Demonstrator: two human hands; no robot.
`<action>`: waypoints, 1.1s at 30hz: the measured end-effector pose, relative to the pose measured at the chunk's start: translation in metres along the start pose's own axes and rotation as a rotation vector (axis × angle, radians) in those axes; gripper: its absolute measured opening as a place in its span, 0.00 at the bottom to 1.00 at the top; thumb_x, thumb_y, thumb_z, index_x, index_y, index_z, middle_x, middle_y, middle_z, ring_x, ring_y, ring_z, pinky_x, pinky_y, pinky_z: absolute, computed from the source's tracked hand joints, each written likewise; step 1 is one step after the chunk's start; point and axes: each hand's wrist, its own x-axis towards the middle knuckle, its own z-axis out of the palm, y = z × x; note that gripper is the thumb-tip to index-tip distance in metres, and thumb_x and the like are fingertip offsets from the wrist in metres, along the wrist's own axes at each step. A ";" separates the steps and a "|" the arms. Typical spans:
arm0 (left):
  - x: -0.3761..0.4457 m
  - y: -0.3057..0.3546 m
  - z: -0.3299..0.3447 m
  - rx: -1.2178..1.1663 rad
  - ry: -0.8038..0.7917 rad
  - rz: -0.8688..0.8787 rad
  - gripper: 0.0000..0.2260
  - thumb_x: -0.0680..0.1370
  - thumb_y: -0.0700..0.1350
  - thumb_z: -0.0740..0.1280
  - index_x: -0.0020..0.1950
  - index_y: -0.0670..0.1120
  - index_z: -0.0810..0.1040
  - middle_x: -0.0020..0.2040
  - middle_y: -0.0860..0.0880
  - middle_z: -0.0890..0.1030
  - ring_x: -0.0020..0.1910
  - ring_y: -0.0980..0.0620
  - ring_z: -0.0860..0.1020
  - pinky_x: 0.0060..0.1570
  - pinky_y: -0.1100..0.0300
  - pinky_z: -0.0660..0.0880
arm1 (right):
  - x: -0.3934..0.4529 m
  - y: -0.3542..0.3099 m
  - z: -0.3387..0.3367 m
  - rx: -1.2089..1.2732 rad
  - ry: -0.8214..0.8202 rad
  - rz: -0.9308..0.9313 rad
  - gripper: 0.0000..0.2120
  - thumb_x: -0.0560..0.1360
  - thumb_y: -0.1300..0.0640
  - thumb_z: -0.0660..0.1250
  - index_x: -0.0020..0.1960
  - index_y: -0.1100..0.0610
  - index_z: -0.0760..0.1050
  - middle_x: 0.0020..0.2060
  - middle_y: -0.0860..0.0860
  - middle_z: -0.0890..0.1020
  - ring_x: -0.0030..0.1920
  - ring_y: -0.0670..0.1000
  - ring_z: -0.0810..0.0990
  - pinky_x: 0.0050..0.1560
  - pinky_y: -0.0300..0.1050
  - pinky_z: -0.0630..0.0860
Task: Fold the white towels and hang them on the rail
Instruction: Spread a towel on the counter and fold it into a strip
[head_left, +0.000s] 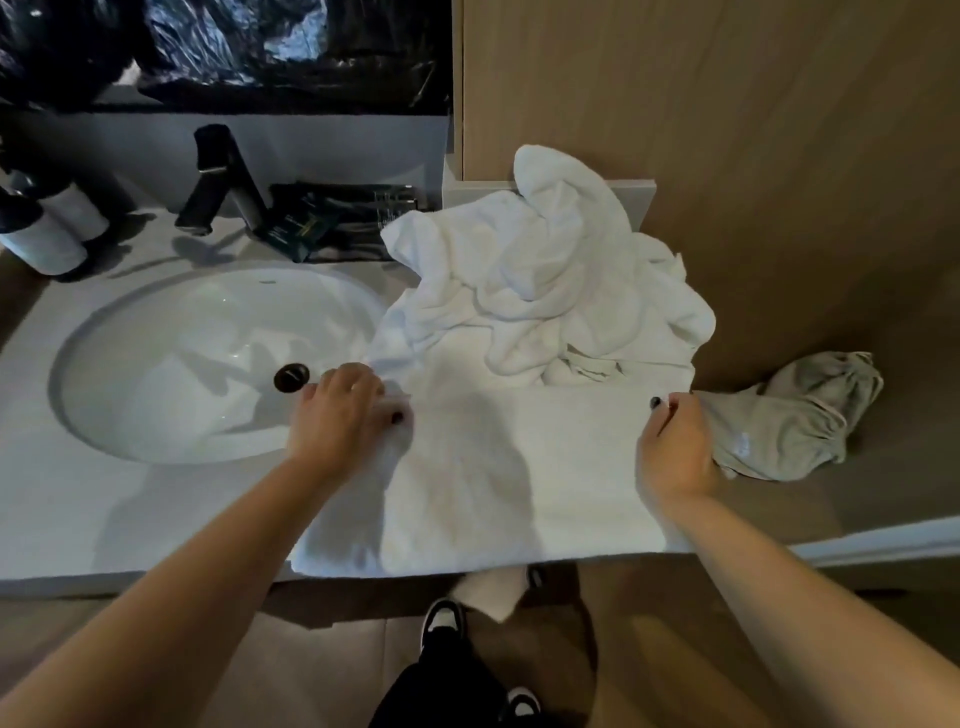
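A white towel (519, 467) lies spread flat on the counter in front of me, its near edge at the counter's front. My left hand (348, 410) pinches the towel's far left corner beside the sink. My right hand (675, 447) grips its far right corner. Behind the flat towel sits a crumpled heap of white towels (545, 280) against the wooden wall. No rail is in view.
A white oval sink (208, 364) with a dark drain plug fills the counter's left. A black tap (218, 182), two bottles (47, 228) and a dark packet (322, 223) stand behind it. A grey cloth (795, 415) lies bunched at the right. My shoes show on the floor below.
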 end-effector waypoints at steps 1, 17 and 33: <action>-0.010 0.006 0.004 -0.059 0.078 0.046 0.08 0.76 0.48 0.69 0.52 0.45 0.81 0.60 0.43 0.79 0.59 0.40 0.77 0.55 0.47 0.73 | -0.003 -0.001 -0.002 -0.079 0.020 -0.054 0.06 0.81 0.60 0.59 0.57 0.57 0.71 0.52 0.54 0.75 0.51 0.54 0.75 0.48 0.44 0.73; -0.062 0.047 0.049 -0.139 -0.204 0.196 0.30 0.80 0.65 0.39 0.80 0.57 0.37 0.81 0.51 0.37 0.79 0.51 0.34 0.78 0.46 0.40 | -0.076 -0.022 0.050 -0.578 -0.541 -0.830 0.32 0.81 0.39 0.47 0.81 0.53 0.46 0.80 0.48 0.45 0.79 0.50 0.40 0.77 0.59 0.42; -0.033 0.001 0.013 -0.550 0.035 -0.582 0.30 0.77 0.51 0.69 0.76 0.43 0.63 0.70 0.39 0.69 0.69 0.37 0.67 0.69 0.41 0.60 | -0.067 0.000 0.016 -0.617 -0.569 -0.583 0.37 0.77 0.33 0.36 0.77 0.52 0.29 0.77 0.49 0.31 0.76 0.50 0.28 0.76 0.61 0.36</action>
